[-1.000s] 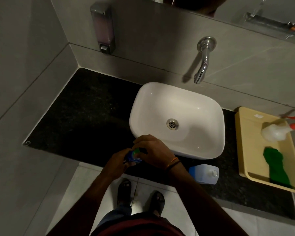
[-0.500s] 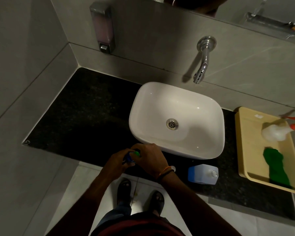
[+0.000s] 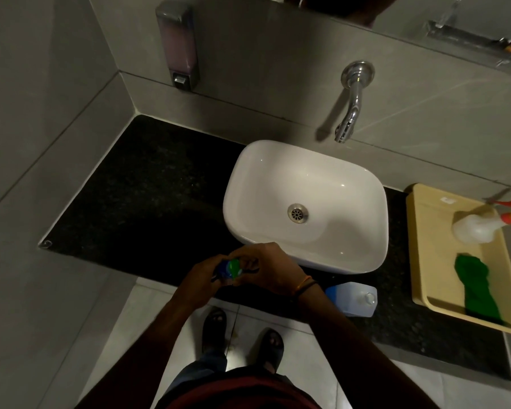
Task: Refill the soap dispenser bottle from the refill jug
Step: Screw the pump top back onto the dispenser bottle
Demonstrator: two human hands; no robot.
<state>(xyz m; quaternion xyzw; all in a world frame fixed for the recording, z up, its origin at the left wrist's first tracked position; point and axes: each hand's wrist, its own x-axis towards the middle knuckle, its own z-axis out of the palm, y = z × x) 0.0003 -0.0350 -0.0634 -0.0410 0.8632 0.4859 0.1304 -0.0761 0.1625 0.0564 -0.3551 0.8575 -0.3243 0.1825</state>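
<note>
I hold a small soap dispenser bottle (image 3: 229, 268) with a blue body and green top over the counter's front edge, just in front of the basin. My left hand (image 3: 199, 280) wraps its body from the left. My right hand (image 3: 270, 268) closes on its top from the right, fingers curled beside the green part. Most of the bottle is hidden by my fingers. The refill jug (image 3: 351, 299), translucent with bluish liquid and a white cap, lies on the counter just right of my right wrist.
A white basin (image 3: 304, 160) sits on the black counter (image 3: 148, 196) under a chrome wall tap (image 3: 350, 113). At the right, a beige tray (image 3: 425, 252) holds a spray bottle (image 3: 474, 228) and a green cloth (image 3: 474, 290). A wall dispenser (image 3: 177, 45) hangs at the back left.
My right hand has shifted slightly around the bottle's top, and more of the green part shows now. The jug has not moved.
</note>
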